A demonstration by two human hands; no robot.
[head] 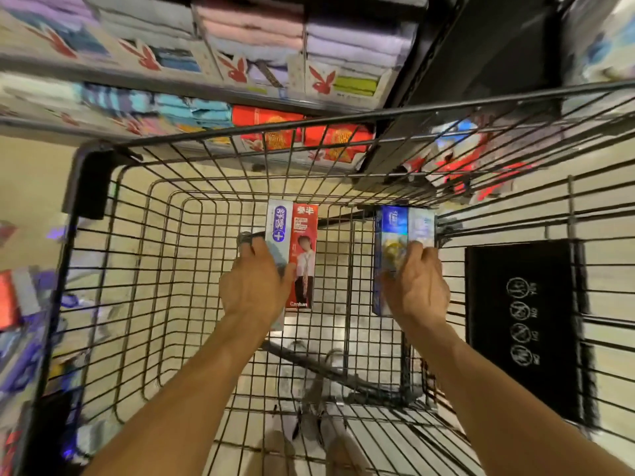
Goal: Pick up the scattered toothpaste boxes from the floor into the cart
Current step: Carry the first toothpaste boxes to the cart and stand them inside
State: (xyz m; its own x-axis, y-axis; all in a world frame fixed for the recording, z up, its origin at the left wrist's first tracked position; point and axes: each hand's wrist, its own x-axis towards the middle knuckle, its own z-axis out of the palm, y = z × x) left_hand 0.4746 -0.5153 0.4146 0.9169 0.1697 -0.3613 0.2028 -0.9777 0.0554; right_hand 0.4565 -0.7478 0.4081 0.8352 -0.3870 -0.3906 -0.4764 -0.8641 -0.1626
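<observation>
Currently, inside the wire cart [90, 180], our left hand [252, 290] grips a pale box [279, 228] and a red box [305, 242] — our right hand [419, 286] grips two bluish boxes [391, 235]

Both bare forearms [192, 389] are reaching forward. The left hand [254, 286] is clutching pale-blue and red cardboard boxes [302, 242]; the right hand [417, 286] is clutching dark-blue and silvery cardboard boxes [391, 231].
</observation>
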